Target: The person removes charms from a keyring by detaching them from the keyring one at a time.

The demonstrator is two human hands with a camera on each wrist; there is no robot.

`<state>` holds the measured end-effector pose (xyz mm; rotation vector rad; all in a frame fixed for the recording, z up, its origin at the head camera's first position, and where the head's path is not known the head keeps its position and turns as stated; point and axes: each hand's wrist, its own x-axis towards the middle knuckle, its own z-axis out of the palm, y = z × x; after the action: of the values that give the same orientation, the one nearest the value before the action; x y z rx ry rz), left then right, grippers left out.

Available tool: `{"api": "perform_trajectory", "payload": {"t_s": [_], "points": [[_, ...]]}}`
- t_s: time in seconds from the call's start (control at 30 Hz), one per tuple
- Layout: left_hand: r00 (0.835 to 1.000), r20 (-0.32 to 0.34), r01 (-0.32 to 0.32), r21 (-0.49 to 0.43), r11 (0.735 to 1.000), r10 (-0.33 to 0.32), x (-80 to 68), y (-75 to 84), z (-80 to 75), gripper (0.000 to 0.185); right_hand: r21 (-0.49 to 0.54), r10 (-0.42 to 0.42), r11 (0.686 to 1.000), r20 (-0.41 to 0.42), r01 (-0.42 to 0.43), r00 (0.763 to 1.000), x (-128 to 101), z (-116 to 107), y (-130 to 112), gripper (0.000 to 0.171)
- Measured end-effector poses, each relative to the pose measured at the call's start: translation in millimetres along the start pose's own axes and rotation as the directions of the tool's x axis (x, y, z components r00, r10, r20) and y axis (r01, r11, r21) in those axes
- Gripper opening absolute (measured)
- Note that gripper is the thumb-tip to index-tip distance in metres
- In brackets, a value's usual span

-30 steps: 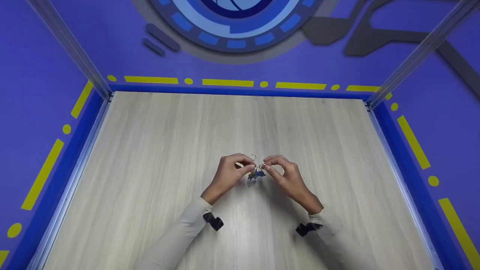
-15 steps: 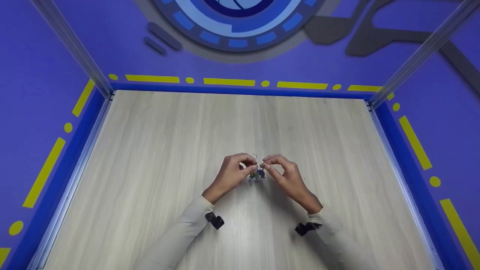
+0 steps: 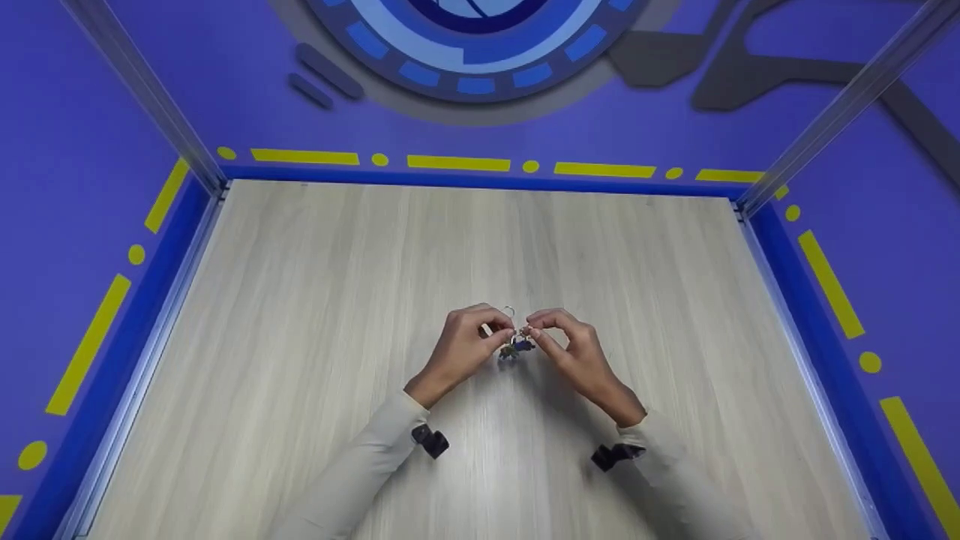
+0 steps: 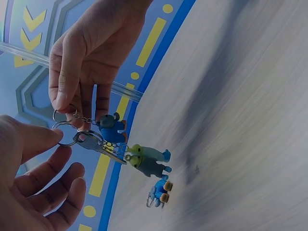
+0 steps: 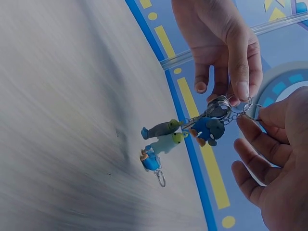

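Observation:
My left hand [image 3: 466,343] pinches a metal key ring [image 4: 67,134] between thumb and index finger. A silver key [image 4: 89,141] and two green-headed figure charms [image 4: 147,161] hang from the ring on chains. Close by on the right, my right hand [image 3: 577,352] pinches a thinner ring [image 5: 251,111], whose short chain leads to a blue figure charm with a grey head [image 5: 208,130]. Whether the two rings are linked is hidden at the fingertips. Another blue charm with orange feet [image 4: 161,191] and its own ring appears below; I cannot tell whether it hangs or lies down.
The hands are over the near middle of a wood-grain table [image 3: 337,262]. Blue walls with yellow marks [image 3: 457,163] and metal corner posts [image 3: 847,112] enclose its back and sides. Black wrist cameras [image 3: 431,441] sit on both sleeves.
Both hands stay nearly in place, the left a touch closer to the right than a second ago. Below the fingertips, the dangling blue charm has swung and turned.

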<state>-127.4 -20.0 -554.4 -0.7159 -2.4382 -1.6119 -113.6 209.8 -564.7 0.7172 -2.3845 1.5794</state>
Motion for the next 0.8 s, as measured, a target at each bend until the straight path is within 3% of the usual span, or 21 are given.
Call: {"api": "perform_trajectory", "payload": {"t_s": [0.8], "points": [[0.998, -0.054, 0.030, -0.035, 0.999, -0.032, -1.6, -2.1, 1.4, 0.007, 0.028, 0.000, 1.000, -0.026, 0.001, 1.000, -4.4, 2.1, 3.9, 0.004]]}}
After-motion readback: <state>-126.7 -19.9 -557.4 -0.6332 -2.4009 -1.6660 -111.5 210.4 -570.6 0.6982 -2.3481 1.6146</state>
